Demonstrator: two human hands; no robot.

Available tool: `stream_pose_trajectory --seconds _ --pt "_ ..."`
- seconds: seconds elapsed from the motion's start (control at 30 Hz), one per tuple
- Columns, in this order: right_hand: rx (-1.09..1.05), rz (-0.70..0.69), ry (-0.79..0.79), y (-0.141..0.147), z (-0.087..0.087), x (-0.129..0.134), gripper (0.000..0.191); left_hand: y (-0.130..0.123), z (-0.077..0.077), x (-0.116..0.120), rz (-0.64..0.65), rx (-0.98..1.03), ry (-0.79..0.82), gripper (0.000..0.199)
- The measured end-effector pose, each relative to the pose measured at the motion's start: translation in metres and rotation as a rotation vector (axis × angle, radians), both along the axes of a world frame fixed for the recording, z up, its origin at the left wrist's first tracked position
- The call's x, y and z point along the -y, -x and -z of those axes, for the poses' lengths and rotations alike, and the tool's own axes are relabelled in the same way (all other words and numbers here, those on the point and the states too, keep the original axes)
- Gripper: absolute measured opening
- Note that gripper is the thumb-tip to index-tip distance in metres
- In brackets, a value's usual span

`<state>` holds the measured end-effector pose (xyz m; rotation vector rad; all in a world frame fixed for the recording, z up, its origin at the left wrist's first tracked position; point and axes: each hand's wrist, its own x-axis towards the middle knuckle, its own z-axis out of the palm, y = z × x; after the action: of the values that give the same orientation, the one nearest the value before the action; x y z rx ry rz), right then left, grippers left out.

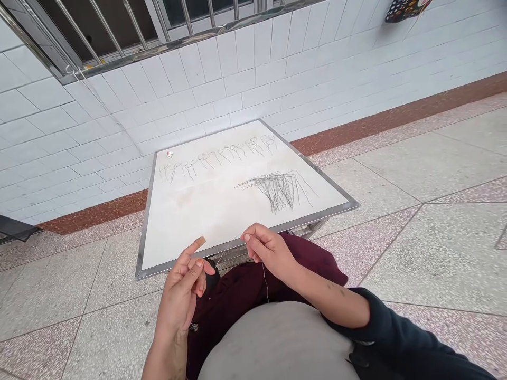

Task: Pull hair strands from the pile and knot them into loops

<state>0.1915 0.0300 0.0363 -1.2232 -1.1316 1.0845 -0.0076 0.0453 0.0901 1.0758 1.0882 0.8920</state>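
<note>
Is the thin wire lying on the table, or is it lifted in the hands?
Lifted: the wire spans from left hand to right hand, one end hanging down.

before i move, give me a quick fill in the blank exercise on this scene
A thin strand runs from the left hand to the ____ hand.
A pile of dark strands lies ____ the table.
The wall is covered with white ____.
Metal ____ cross the window.

Missing words: right; on; tiles; bars.
</note>
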Motion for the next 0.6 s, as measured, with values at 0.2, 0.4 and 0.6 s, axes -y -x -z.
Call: stream_pose_trajectory --seconds 0.2,0.4,0.6 --pt "0.135 0.021 -0.064 0.002 0.001 0.003 0.017 -0.004 -0.001 -0.005 -0.018 -0.083 -0.094 0.056" --pt "0.241 0.006 -0.132 0.005 0.001 0.006 0.017 -0.026 -0.003 -0.021 0.158 -0.149 -0.174 0.055" --pt "0.335 -0.007 -0.172 0.004 0.002 0.005 0.018 -0.04 -0.003 -0.027 0.209 -0.199 -0.203 0.055"
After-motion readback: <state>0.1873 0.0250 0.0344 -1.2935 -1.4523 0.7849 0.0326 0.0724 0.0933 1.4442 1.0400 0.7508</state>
